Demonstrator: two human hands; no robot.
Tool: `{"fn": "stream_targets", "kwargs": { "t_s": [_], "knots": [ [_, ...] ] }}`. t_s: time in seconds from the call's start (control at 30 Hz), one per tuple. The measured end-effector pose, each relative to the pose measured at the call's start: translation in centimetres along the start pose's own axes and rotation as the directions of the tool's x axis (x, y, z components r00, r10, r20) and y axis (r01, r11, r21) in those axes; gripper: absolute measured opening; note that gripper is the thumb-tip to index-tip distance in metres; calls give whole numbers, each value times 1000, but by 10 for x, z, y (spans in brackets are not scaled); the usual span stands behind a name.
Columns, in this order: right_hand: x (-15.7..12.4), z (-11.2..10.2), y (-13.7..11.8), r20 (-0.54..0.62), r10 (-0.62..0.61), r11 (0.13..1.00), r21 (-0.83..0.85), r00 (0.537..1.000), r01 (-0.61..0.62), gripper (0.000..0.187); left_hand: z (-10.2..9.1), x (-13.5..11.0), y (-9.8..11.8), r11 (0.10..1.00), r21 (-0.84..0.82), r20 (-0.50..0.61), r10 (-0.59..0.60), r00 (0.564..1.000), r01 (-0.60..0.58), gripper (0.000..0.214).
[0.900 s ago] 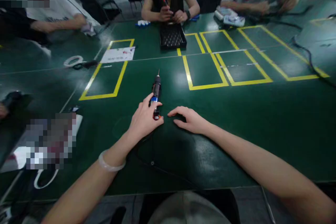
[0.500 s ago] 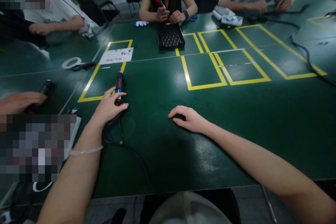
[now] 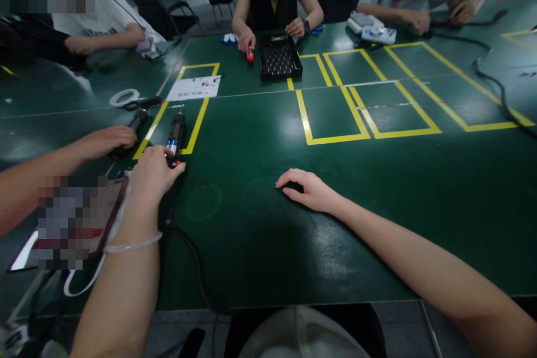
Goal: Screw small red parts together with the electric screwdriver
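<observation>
My left hand (image 3: 153,173) is closed around the rear end of a black electric screwdriver (image 3: 175,133) with a blue band, which lies on the green table (image 3: 260,140) by a yellow tape outline. Its black cable (image 3: 193,268) trails back toward me. My right hand (image 3: 308,189) rests on the table near the middle, fingers loosely curled, holding nothing I can see.
A neighbour's hand (image 3: 107,140) at my left lies over a second black screwdriver (image 3: 135,121). A tape roll (image 3: 124,97) and a white sheet (image 3: 193,88) lie beyond. Across the table a person sits by a black tray (image 3: 279,58). Yellow tape rectangles (image 3: 335,114) mark the right side.
My left hand has carried the screwdriver from the table's middle to the left, beside the yellow outline. The neighbour's hand came in with another screwdriver. My right hand stayed put.
</observation>
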State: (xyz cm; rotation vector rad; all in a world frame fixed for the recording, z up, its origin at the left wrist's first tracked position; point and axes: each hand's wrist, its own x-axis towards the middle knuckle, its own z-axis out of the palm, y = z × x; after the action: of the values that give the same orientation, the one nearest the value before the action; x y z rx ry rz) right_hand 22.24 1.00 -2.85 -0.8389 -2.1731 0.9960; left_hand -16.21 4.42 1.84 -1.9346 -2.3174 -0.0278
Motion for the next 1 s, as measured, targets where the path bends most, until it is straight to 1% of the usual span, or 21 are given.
{"fn": "stream_targets", "kwargs": {
  "t_s": [0.07,0.13,0.27,0.33,0.37,0.4,0.43,0.47,0.5,0.53,0.57,0.6,0.63,0.7,0.77,0.87,0.93,1.0],
  "knots": [
    [0,0,0,-2,-2,1000,3,1000,2,18,-4,-5,8,999,31,0,-25,1000,25,43],
    [0,1,0,-3,-5,1000,5,1000,5,18,-6,-7,11,999,40,1,-29,1000,29,38],
    [1,1,0,-4,-3,1000,-5,1000,3,17,-5,-7,9,995,34,-13,-96,995,96,33],
    [1,1,-1,-4,2,1000,-6,1000,-2,17,-3,-6,8,991,13,-62,-130,989,132,33],
    [1,0,-1,-4,5,1000,-3,1000,-5,18,-2,-6,10,990,-24,-112,-138,984,137,34],
    [1,0,-1,-4,8,1000,4,1000,-8,18,-1,-6,14,988,-95,-167,-136,977,122,36],
    [1,0,-1,-5,11,1000,16,1000,-11,18,-1,-7,20,974,-213,-206,-126,970,81,38],
    [1,0,-1,-7,20,999,37,1000,-20,17,0,-9,29,927,-374,-212,-106,972,19,40],
    [1,0,-1,-9,35,997,68,999,-35,17,0,-13,40,833,-552,-177,-68,982,-42,42],
    [2,1,-1,-10,56,992,111,998,-55,16,0,-18,53,688,-721,-110,2,994,-81,43],
    [2,1,-2,-9,81,983,166,997,-78,15,-1,-25,68,518,-853,-20,95,995,-66,46],
    [2,2,-2,-5,105,969,225,995,-101,15,-2,-32,83,412,-911,57,181,982,-23,48],
    [2,3,-2,3,123,952,281,992,-119,15,-3,-40,97,349,-937,114,258,959,18,49],
    [2,5,-3,23,134,921,366,991,-133,16,-5,-57,121,292,-955,173,397,901,54,49],
    [2,7,-4,41,129,906,402,991,-134,17,-6,-71,136,265,-963,174,493,852,44,49],
    [2,9,-5,49,131,892,429,990,-139,19,-5,-82,144,242,-970,143,582,801,-3,49],
    [2,9,-5,51,140,882,447,989,-148,19,-5,-85,144,263,-963,129,625,770,-51,49],
    [2,9,-5,57,145,878,452,988,-155,18,-4,-86,144,305,-944,116,659,743,-123,51]
  ]
}}
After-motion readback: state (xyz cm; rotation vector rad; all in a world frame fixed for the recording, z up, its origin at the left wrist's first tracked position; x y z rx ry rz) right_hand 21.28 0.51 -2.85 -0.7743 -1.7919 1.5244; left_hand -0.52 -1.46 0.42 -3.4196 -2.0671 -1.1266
